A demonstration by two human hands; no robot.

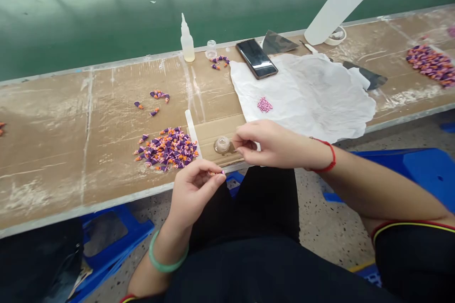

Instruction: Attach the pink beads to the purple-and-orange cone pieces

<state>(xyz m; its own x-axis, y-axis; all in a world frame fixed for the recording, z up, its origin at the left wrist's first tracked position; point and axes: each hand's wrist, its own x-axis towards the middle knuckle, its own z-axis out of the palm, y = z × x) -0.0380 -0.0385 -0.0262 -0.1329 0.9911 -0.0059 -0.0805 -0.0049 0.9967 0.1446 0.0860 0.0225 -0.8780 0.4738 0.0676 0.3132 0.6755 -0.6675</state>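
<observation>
My left hand (pixel 195 195) pinches a tiny purple-and-orange piece (pixel 216 173) at the fingertips, held up close for fine work. The right hand (pixel 273 144) curls beside a clear dome cap (pixel 222 145); I cannot tell if it grips anything. A heap of matching pieces (pixel 167 149) sits within easy reach on the cardboard-topped bench (pixel 85 151).

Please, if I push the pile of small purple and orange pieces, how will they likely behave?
The pieces would probably scatter easily: they lie loose in a low heap on the cardboard. Each seems light, as the left hand pinches one with fingertips. Their tapered shapes may roll slightly.
</observation>
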